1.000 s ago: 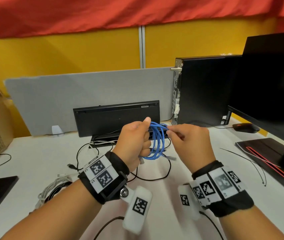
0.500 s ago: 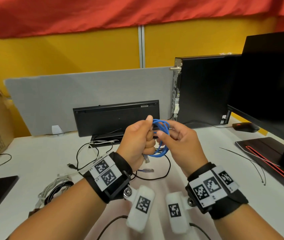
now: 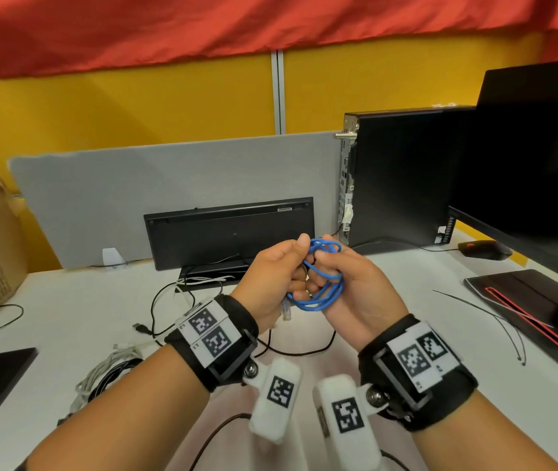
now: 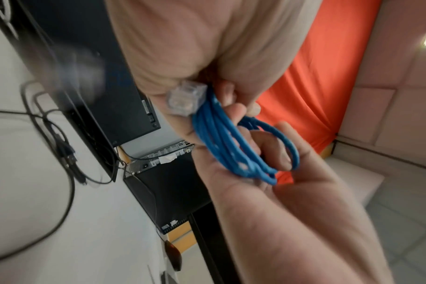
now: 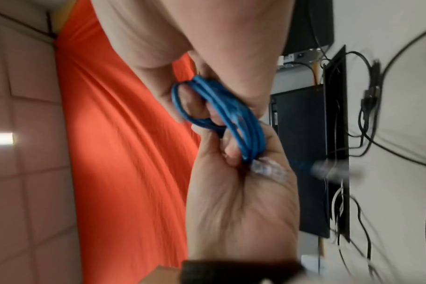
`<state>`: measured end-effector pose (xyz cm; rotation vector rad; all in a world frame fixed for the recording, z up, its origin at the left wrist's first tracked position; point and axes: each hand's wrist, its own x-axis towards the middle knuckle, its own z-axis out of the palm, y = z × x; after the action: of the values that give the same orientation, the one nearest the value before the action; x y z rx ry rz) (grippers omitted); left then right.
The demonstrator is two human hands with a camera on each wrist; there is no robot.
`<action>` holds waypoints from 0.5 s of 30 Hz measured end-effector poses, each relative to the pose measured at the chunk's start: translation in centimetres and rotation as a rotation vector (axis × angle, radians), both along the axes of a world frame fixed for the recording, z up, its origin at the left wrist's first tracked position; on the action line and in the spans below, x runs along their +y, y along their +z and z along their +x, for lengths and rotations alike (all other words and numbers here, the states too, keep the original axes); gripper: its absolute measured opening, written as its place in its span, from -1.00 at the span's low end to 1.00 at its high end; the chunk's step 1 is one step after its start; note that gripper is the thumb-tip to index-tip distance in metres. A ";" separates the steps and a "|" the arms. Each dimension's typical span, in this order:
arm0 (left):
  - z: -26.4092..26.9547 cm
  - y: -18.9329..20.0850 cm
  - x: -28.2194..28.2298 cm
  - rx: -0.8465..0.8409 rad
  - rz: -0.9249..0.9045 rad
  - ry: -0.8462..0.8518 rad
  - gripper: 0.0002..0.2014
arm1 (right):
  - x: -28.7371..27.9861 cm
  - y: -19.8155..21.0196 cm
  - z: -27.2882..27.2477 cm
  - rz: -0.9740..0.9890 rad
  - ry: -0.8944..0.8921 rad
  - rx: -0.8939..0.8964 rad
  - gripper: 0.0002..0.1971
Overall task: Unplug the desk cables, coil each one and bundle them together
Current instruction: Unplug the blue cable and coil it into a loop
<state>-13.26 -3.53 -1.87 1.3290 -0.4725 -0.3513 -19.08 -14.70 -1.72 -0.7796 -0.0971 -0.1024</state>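
Note:
A blue network cable point(image 3: 325, 295) is wound into a small coil held above the desk between both hands. My left hand point(image 3: 279, 273) grips one side of the loops, thumb up, and a clear plug point(image 3: 286, 312) hangs just below its fist. My right hand point(image 3: 350, 278) grips the other side, with fingers curled through the loops. The left wrist view shows the coil point(image 4: 221, 142) and the plug point(image 4: 186, 98) against my left palm. In the right wrist view the loops point(image 5: 241, 123) run between both hands, and a second plug there is blurred.
Loose black cables point(image 3: 298, 351) lie on the white desk under my hands, and a white and black cable bundle point(image 3: 107, 372) lies at the left. A keyboard point(image 3: 230, 232) stands on edge behind, beside a PC tower point(image 3: 400, 178), a mouse point(image 3: 485, 249) and a monitor point(image 3: 536, 158).
My right hand has moved left against the left hand and now holds the coil itself. The blue loops are drawn smaller and tighter, and the trailing end has come up.

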 end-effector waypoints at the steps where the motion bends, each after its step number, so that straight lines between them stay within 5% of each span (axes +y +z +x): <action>1: 0.0 -0.1 0.0 -0.019 0.018 0.009 -0.67 | 0.0 0.2 0.1 -0.079 0.000 0.013 -0.57; 6: 0.4 0.0 0.4 -0.104 0.061 0.147 -0.66 | -0.5 0.5 0.4 -0.738 -0.178 0.091 -0.43; 9: 0.5 0.4 0.3 -0.149 0.046 0.193 -0.68 | -0.3 0.1 0.7 -0.887 -0.306 0.146 -0.56; 12: 0.4 0.7 0.2 -0.208 0.057 0.249 -0.67 | -0.4 0.3 0.4 -1.027 -0.478 0.190 -0.96; 15: 0.3 0.6 0.3 -0.309 0.106 0.315 -0.72 | -0.8 0.2 0.5 -1.001 -0.418 0.291 -0.72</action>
<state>-12.97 -3.26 -1.26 1.5435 -0.4954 0.0939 -18.59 -15.53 -1.53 -1.7993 0.3222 -0.3485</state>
